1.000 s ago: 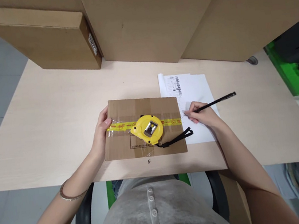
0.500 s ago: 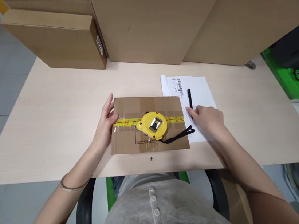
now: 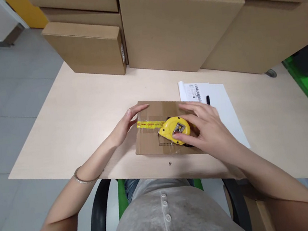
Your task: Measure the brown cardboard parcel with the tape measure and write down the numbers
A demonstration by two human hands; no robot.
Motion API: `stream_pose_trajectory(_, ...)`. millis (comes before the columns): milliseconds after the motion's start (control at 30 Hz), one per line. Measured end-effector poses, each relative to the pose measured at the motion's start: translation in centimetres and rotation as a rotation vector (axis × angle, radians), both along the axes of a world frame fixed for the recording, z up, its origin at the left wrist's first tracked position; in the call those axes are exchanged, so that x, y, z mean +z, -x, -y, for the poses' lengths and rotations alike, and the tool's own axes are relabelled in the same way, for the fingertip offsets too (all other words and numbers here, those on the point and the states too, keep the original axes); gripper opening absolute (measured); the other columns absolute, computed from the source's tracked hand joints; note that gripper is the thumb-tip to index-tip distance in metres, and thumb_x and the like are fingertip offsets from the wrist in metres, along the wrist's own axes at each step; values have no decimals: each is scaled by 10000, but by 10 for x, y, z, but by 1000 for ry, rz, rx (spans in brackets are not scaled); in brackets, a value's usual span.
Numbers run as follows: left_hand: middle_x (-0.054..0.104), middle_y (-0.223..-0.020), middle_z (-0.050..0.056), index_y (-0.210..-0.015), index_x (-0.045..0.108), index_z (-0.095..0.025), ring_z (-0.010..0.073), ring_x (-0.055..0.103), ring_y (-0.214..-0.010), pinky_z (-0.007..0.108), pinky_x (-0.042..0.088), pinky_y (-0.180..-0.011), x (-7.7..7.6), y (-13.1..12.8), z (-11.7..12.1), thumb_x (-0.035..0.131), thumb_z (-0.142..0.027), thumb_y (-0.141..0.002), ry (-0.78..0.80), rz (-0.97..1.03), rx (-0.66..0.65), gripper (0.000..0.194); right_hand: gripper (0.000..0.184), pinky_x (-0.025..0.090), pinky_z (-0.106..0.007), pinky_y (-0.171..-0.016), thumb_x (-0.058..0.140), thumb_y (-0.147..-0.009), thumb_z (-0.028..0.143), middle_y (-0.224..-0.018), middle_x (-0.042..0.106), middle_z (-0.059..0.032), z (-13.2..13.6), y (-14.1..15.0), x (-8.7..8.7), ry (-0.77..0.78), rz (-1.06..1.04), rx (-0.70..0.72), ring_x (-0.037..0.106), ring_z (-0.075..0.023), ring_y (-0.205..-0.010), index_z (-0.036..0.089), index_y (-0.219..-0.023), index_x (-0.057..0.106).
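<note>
A flat brown cardboard box (image 3: 153,111) with yellow printed tape across it lies near the table's front edge. On top of it rests a yellow tape measure (image 3: 168,129). My right hand (image 3: 211,128) is closed round the tape measure, thumb at the near side and index finger at the far side; its other fingers stretch over the box. The tape measure's black strap is hidden beneath this hand. At the box's left edge is my left hand (image 3: 121,129), fingers stretched out, with fingertips at the far left corner.
White paper sheets (image 3: 228,109) with writing lie right of the box, with a black pen (image 3: 208,100) on them, partly behind my right hand. Large cartons (image 3: 171,30) line the table's back. A smaller carton (image 3: 91,50) stands at back left.
My right hand has moved left from the paper and pen onto the tape measure and taken hold of it. My left fingers have shifted further over the box's far left corner. The view has shifted.
</note>
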State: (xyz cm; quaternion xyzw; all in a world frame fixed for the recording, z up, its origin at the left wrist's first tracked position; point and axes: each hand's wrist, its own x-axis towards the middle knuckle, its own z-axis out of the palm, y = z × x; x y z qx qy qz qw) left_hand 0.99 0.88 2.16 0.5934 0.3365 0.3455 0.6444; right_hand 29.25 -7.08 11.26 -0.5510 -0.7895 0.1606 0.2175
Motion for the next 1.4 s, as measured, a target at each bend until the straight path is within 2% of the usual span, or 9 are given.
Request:
stream_pose_trajectory(100, 450, -1700, -4, -1455, 640, -411, 372, 321, -1597, 598, 324, -1265, 2, 5, -4, 283, -743, -1034, 23, 18, -50, 644, 510, 618, -505, -938, 739, -919, 599, -1385, 709, -120, -2, 8, 1, 297, -325, 71, 726, -307, -1182, 284, -1282, 567)
stream_pose_trajectory(167, 464, -1690, 5, -1441, 656, -395, 375, 295, -1606, 591, 315, -1268, 2, 6, -7, 297, -764, -1020, 32, 37, -72, 665, 514, 646, -448, -847, 755, -919, 561, -1269, 753, -94, -10, 19, 1, 339, -424, 98, 766, -278, -1061, 293, -1294, 527)
stream_pose_trajectory(333, 596, -1569, 108, -1415, 671, -262, 377, 452, -1515, 543, 368, -1232, 2, -1, -7, 291, -782, -1014, 32, 164, -100, 758, 421, 626, -438, -952, 808, -900, 393, -1275, 769, -43, -42, 54, 6, 97, -378, 235, 759, -260, -1113, 298, -1254, 602)
stream_pose_trajectory(500, 594, -1543, 92, -1395, 687, -293, 340, 473, -1488, 501, 384, -1234, 7, 0, -4, 317, -717, -1049, -56, 94, -54, 661, 394, 639, -394, -956, 781, -909, 245, -1253, 801, -27, -47, 60, 7, -44, -271, 274, 784, -233, -1079, 280, -1280, 655)
stream_pose_trajectory(667, 586, -1450, 96, -1415, 675, -350, 337, 498, -1435, 524, 414, -1227, 15, 10, -4, 645, -559, -984, -224, -115, -54, 480, 403, 650, -435, -950, 775, -916, 307, -1249, 809, -44, -32, 20, 10, -17, -177, 221, 791, -272, -1084, 289, -1314, 709)
stream_pose_trajectory(833, 584, -1405, 96, -1412, 678, -374, 330, 548, -1339, 497, 538, -1070, 15, 13, -7, 668, -503, -984, -210, -128, -65, 447, 445, 656, -518, -965, 841, -858, 373, -1199, 822, -1, -9, -64, 6, 69, -159, 54, 804, -298, -998, 398, -1294, 755)
stream_pose_trajectory(1000, 584, -1375, 99, -1376, 710, -386, 331, 540, -1352, 480, 566, -1053, 13, 14, -10, 689, -475, -973, -193, -99, -59, 413, 462, 645, -508, -1016, 903, -784, 317, -1207, 815, -7, 12, -134, -12, 121, -356, -110, 789, -293, -1057, 383, -1227, 792)
stream_pose_trajectory(1133, 589, -1384, 107, -1376, 714, -386, 342, 556, -1343, 493, 580, -1037, 16, 15, -10, 695, -460, -968, -184, -121, -58, 415, 448, 640, -485, -1018, 905, -774, 312, -1207, 813, -25, 12, -143, -19, 160, -402, -143, 784, -284, -1067, 350, -1208, 802)
stream_pose_trajectory(1400, 580, -1444, 101, -1377, 710, -398, 361, 469, -1439, 549, 536, -1113, 16, 17, -9, 687, -464, -968, -202, -163, -36, 415, 420, 629, -484, -1033, 892, -785, 363, -1178, 818, -48, 6, -137, -13, 201, -395, -142, 783, -286, -1069, 311, -1192, 804)
